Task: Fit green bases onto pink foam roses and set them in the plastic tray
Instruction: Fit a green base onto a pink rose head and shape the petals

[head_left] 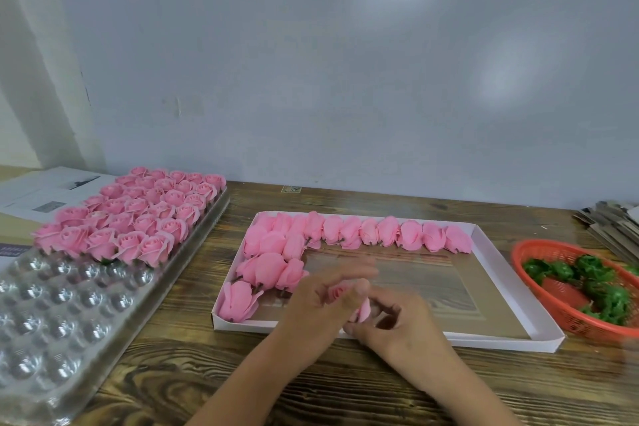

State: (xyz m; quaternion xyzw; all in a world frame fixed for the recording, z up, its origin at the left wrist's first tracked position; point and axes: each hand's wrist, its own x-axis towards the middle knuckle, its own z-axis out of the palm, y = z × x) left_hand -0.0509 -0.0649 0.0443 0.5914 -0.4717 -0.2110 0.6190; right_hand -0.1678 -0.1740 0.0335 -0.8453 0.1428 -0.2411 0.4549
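Evenly, softly lit from overhead. Two pale glare patches on the wall toward 12 and 2 o'clock. Bright glints across the plastic tray at 8 o'clock. Motion blur over the left hand and right hand. Faint shadows on the counter. Wide-angle bending and smearing toward 3 o'clock.

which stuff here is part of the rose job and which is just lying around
Part of the job:
- rose held in both hands
- left hand, right hand
- clear plastic tray
- white box of loose roses
- green bases in the red basket

Lying about:
- newspaper
- stacked cardboard
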